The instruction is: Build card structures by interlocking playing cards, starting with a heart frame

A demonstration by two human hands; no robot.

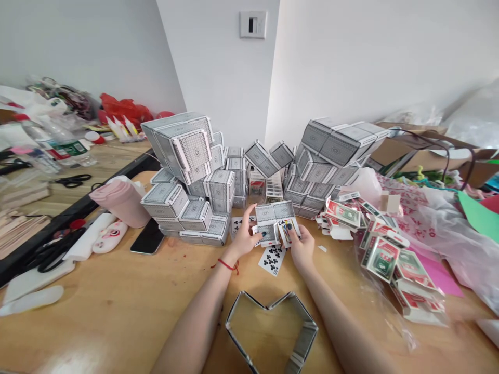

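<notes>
My left hand (246, 235) and my right hand (302, 246) are closed on a small piece built of playing cards (275, 212), grey patterned backs showing on top. The left thumb presses a grey-backed flap; the right thumb presses a face card (287, 232). Under the piece, a ten of clubs (272, 261) lies face up on the table, and another card (237, 226) shows beside my left hand. Nearer to me, between my forearms, stands an open heart-shaped frame (300, 345) made of cards, its lower end cut off by the picture edge.
Stacked card-built blocks stand left (167, 200) and right (327, 143). Torn card boxes (384, 254) and plastic wrap lie on the right. A phone (147, 237), a pink cup (119, 200), scissors (58, 246) and a white glue stick (89, 236) are on the left.
</notes>
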